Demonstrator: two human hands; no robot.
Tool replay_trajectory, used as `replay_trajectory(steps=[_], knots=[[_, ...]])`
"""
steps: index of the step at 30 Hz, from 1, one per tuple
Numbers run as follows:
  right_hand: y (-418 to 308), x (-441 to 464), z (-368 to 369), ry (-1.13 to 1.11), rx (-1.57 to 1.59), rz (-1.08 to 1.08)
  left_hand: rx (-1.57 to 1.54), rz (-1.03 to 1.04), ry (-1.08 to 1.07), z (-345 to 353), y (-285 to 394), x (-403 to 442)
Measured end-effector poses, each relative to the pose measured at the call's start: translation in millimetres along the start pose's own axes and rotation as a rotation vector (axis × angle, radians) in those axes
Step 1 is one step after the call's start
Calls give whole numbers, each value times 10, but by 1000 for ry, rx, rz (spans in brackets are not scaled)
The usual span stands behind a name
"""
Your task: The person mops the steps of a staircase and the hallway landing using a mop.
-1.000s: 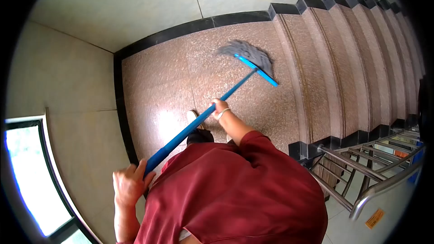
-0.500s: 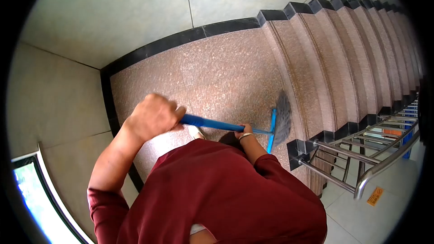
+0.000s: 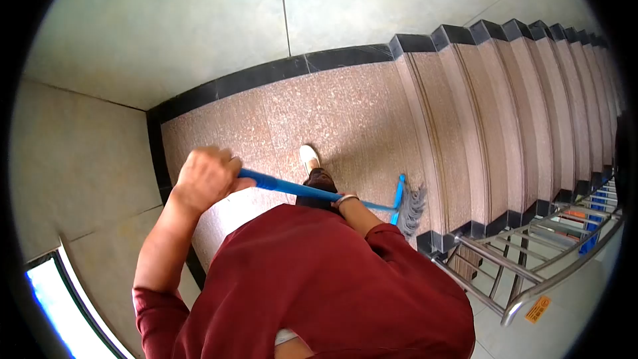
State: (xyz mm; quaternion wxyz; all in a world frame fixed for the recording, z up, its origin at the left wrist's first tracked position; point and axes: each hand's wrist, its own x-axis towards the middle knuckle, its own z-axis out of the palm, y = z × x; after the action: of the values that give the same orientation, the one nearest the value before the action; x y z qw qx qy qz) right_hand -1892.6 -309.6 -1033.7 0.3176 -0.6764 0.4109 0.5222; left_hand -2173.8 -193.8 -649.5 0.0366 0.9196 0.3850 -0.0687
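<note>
A mop with a blue handle (image 3: 292,188) lies slantwise across the view, in front of my body. My left hand (image 3: 210,176) is closed round the upper end of the handle. Lower on the pole, my right hand (image 3: 343,201) grips it, partly hidden by my wrist and sleeve. The mop's grey strands (image 3: 413,209) rest on the speckled landing floor (image 3: 339,106), close to the foot of the stairs and the railing. One light shoe (image 3: 309,157) stands on the floor above the handle.
Stairs (image 3: 488,119) with dark edging run along the right. A metal railing (image 3: 525,272) borders them at the lower right. Pale tiled walls (image 3: 199,26) with a black skirting enclose the landing. A bright window (image 3: 70,312) is at the lower left.
The mop head has swung from the middle of the landing to the right and down, beside the railing. My left hand has risen with the handle's end. The shoe has moved forward.
</note>
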Motion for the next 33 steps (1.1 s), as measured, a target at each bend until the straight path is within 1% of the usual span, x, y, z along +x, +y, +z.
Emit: replay_trajectory(steps=[1,3,5,6,8,9,11,12,13,15,17,20,21,22,23,25,26,27,28,29,30,31,32,33], knots=[[-101,-50,211,6,-49,10,26,-21,96,24,-67,-13],[-240,-204,575,13,-83,30,33,-99,93,44,-141,-87],[-329,-646,921,-92,-219,-36,-11,-242,52,-107,-103,-151],[-312,-606,1132,-91,-222,-29,-22,-306,38,-122,-82,-215],[-204,-487,1572,-59,-33,-91,-41,-472,-54,-206,7,-302],[-142,-644,1712,-111,-176,-159,-65,-552,-71,-265,59,-329],[-99,-1106,1922,-271,-669,-355,-69,-702,-154,-387,157,-377],[24,-1201,2036,-246,-650,-366,-65,-721,-170,-427,209,-431],[152,-1282,2143,-224,-632,-378,-38,-784,-186,-468,251,-493],[311,-1345,2290,-283,-700,-354,2,-895,-212,-575,283,-507],[548,-1132,2424,-389,-1016,-384,-37,-1011,-301,-764,357,-511],[647,-763,2520,-805,-1202,-396,-2,-1121,-332,-816,342,-523],[535,-1139,2500,-780,-1227,-395,-1,-1121,-321,-785,286,-550],[557,-1234,2504,-744,-1055,-210,-71,-1156,-270,-731,230,-614],[573,-1326,2509,-681,-875,-43,-140,-1165,-269,-663,178,-760],[561,-819,2570,-622,-651,19,-167,-1112,-307,-549,127,-895],[499,-1082,2556,-619,-652,4,-202,-1093,-305,-421,90,-982],[458,-1358,2510,-592,-704,12,-261,-1067,-270,-342,63,-1006],[421,-1404,2447,-614,-772,1,-318,-1085,-317,-227,39,-1011],[374,-1407,2378,-653,-867,-15,-343,-1016,-200,-101,55,-1047],[263,-1426,2322,-696,-978,-50,-356,-986,-143,-87,44,-967],[185,-1449,2224,-743,-1116,-100,-427,-960,-164,0,58,-969],[77,-1442,2132,-818,-1317,-204,-463,-928,-104,184,69,-997],[-99,-1433,2026,-920,-1591,-380,-452,-898,-53,185,84,-981]])
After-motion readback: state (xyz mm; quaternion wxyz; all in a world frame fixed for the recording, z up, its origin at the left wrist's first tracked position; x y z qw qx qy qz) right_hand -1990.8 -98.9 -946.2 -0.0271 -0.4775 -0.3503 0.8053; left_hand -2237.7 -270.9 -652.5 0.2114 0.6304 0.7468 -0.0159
